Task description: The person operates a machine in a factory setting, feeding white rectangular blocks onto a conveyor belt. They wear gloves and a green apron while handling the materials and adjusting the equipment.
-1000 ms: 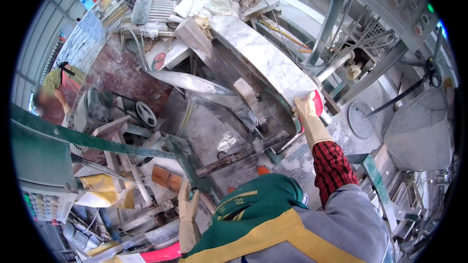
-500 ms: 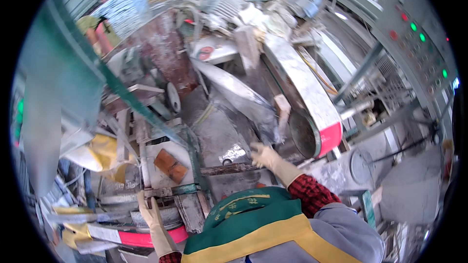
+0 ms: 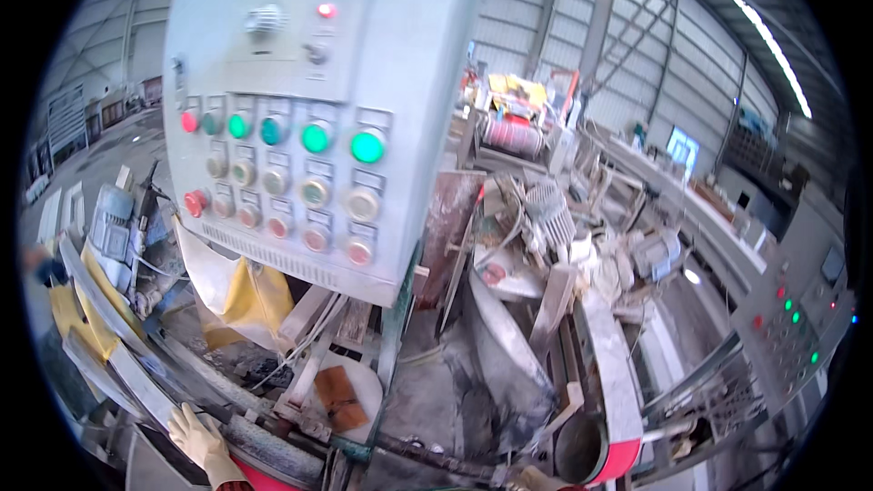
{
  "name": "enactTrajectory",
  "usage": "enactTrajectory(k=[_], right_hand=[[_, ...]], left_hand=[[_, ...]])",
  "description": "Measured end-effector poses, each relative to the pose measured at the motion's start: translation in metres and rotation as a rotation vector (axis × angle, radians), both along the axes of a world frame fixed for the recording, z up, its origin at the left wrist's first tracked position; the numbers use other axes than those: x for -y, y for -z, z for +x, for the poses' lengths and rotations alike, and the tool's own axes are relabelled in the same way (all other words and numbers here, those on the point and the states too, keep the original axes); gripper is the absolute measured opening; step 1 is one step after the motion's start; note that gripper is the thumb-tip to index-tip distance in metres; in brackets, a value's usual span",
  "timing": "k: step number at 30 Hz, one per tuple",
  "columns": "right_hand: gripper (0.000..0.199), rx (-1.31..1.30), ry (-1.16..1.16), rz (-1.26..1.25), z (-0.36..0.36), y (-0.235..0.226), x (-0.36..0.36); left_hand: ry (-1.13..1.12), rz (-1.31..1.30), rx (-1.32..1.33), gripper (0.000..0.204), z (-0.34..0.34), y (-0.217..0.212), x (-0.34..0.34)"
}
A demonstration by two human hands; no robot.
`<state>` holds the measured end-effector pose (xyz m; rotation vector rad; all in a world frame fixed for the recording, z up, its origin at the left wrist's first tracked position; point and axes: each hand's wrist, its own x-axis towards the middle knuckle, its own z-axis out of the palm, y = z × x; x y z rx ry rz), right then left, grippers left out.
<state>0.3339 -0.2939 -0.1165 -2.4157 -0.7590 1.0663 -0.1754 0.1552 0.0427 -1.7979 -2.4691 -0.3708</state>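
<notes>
My left hand (image 3: 196, 441), in a cream rubber glove, lies over the long rail of a machine at the lower left. Its fingers are stretched and apart, holding nothing. My right hand (image 3: 536, 478), also gloved, shows only in part at the lower edge, beside the dark crossbar of the frame; its fingers are too hidden to read. Two brown, block-like pieces (image 3: 341, 397) rest on a pale round plate between the hands. Near my right hand stands a long pale belt guard (image 3: 618, 386) with a red end.
A large grey control cabinet (image 3: 382, 64) with lit green buttons fills the upper left. Below it hangs a white and yellow sheet (image 3: 259, 300). A curved grey guard (image 3: 509, 336) stands mid-right. Another button panel (image 3: 787, 318) is at the far right.
The view has lifted and swung left, bringing the control cabinet into sight. My left hand has moved from the frame's post to the rail; my right hand now sits at the lower edge.
</notes>
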Motion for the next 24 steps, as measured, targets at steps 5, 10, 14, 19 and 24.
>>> enactTrajectory(k=[5, 10, 14, 19, 24], right_hand=[[0.047, -0.026, -0.122, 0.137, -0.029, -0.026, -0.041], [0.05, 0.0, -0.398, 0.239, -0.06, -0.035, -0.065], [0.052, 0.08, -0.575, 0.352, -0.081, -0.042, -0.057], [0.049, -0.037, -0.416, 0.092, -0.057, -0.021, -0.045], [0.048, -0.153, -0.259, -0.026, -0.042, -0.013, -0.029]], left_hand=[[0.026, 0.046, 0.08, 0.063, 0.002, -0.007, 0.007], [0.058, 0.113, 0.067, 0.06, -0.003, -0.005, 0.01], [0.093, 0.162, 0.04, 0.059, -0.002, 0.0, 0.012], [0.108, 0.167, 0.032, 0.056, 0.001, 0.003, 0.015], [0.117, 0.147, 0.033, 0.055, 0.004, -0.001, 0.021]])
